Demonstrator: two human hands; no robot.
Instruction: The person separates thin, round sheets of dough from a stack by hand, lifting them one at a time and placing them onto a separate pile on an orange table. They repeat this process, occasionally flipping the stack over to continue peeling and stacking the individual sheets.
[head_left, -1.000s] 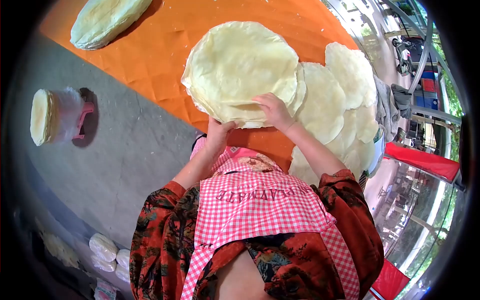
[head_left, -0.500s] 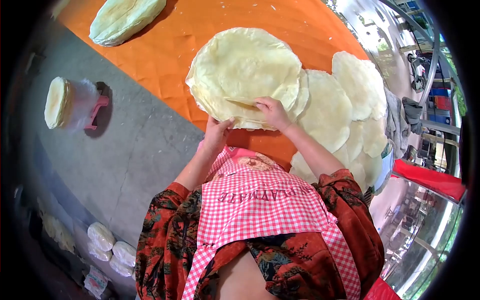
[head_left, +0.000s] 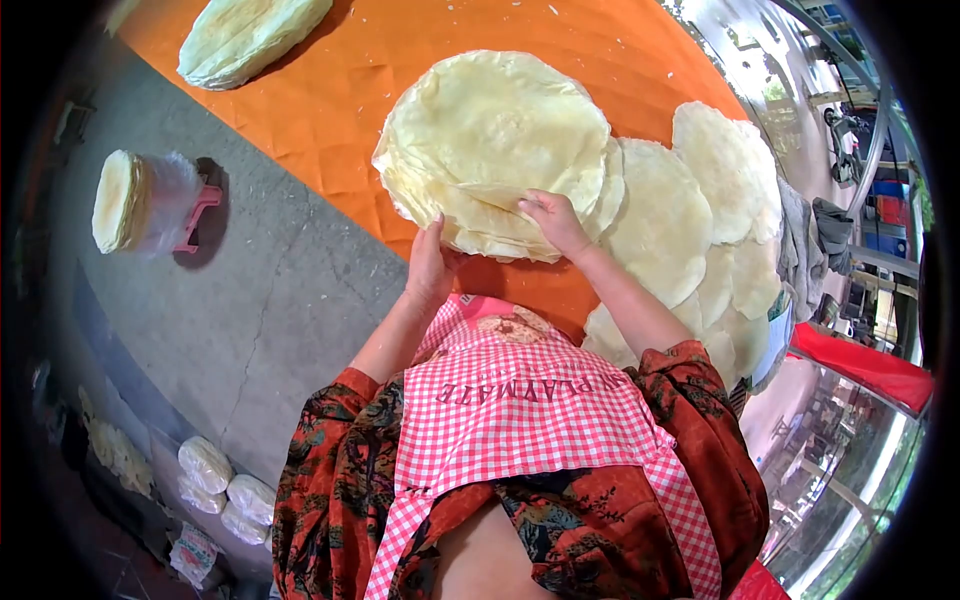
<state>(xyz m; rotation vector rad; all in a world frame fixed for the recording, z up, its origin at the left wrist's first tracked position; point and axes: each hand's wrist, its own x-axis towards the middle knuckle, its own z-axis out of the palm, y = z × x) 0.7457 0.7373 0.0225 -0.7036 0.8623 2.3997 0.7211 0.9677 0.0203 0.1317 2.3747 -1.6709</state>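
Note:
A thick stack of thin, pale, round flatbreads (head_left: 500, 120) lies in front of me on the orange cloth. At the near edge of that stack, my left hand (head_left: 430, 268) grips the layers, its thumb on top and the other fingers partly hidden under the rim. My right hand (head_left: 553, 222) pinches the near edge of the top flatbread, which is creased and slightly raised there. Beside the stack on the right, several loose flatbreads (head_left: 660, 225) overlap one another, reaching down toward my right forearm.
Another flatbread stack (head_left: 250, 40) sits at the far left of the orange cloth (head_left: 330, 130). On the grey floor, a plastic-wrapped stack (head_left: 120, 200) rests on a pink stool (head_left: 205, 210). Several wrapped bundles (head_left: 205, 465) lie lower left. Grey cloths (head_left: 795, 235) hang at the right.
The top flatbread's near edge, lifted and folded before, now lies flatter over the stack. My left thumb has moved up and left along the rim; my right hand has shifted slightly right.

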